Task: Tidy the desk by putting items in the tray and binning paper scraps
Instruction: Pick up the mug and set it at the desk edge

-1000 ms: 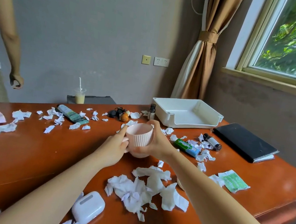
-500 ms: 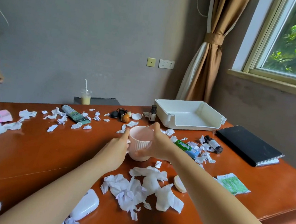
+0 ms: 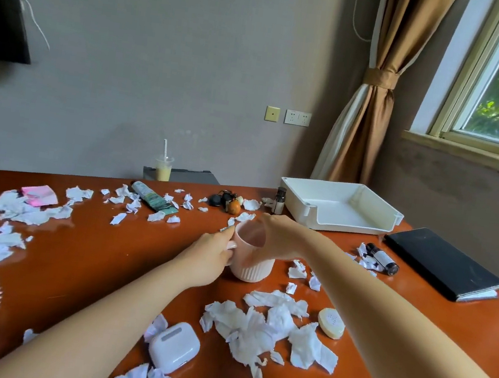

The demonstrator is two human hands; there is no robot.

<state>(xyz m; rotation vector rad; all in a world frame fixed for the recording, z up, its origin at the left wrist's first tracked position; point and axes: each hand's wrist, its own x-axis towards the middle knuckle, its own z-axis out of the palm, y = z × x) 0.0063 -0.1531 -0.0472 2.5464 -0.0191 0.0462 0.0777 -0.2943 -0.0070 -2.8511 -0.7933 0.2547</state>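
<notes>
Centrally, left hand (image 3: 208,256), right hand (image 3: 281,240) gripping pink mug (image 3: 252,267), scraps (image 3: 259,323) around, bottle (image 3: 279,200) beside tray (image 3: 347,228)

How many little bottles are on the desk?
2. An upright bottle stands beside the tray, at its left corner; a lying bottle rests left of the black notebook. Paper scraps could hide more.

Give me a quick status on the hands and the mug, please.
Left hand, right hand grip pink mug. White tray ahead-right. Small bottle beside its left side.
</notes>
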